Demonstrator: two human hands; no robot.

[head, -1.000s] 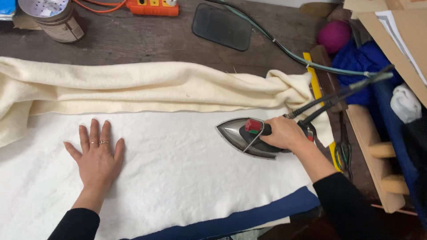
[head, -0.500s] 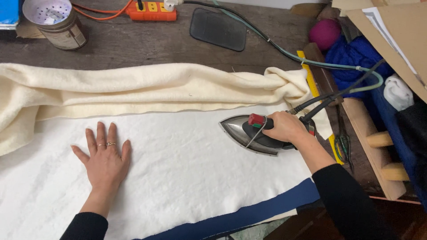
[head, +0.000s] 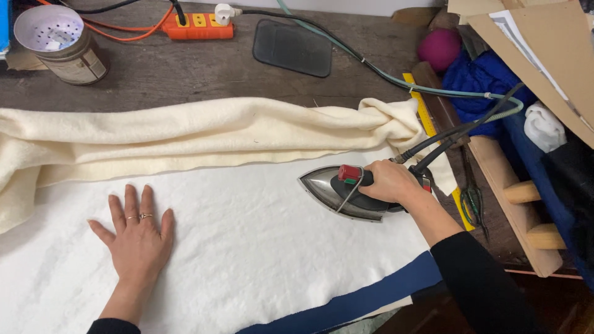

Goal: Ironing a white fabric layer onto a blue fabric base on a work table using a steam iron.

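This is a sewing or tailoring workshop, not a home laundry corner. The table (head: 185, 74) is rough, worn dark wood, with white fabric (head: 260, 247) spread flat over a blue layer (head: 371, 297) for pressing. The iron (head: 346, 193) is an industrial type, metal-soled, fed by a thick hose and cables (head: 458, 133) rather than a single cord. An orange power strip (head: 198, 26) lies at the back edge beside a dark rubber iron rest (head: 292, 47). A yellow ruler (head: 427, 120) and a pair of shears (head: 473, 198) lie along the right side, near sheets of brown pattern card (head: 544, 43) and bundled blue cloth (head: 476, 80).
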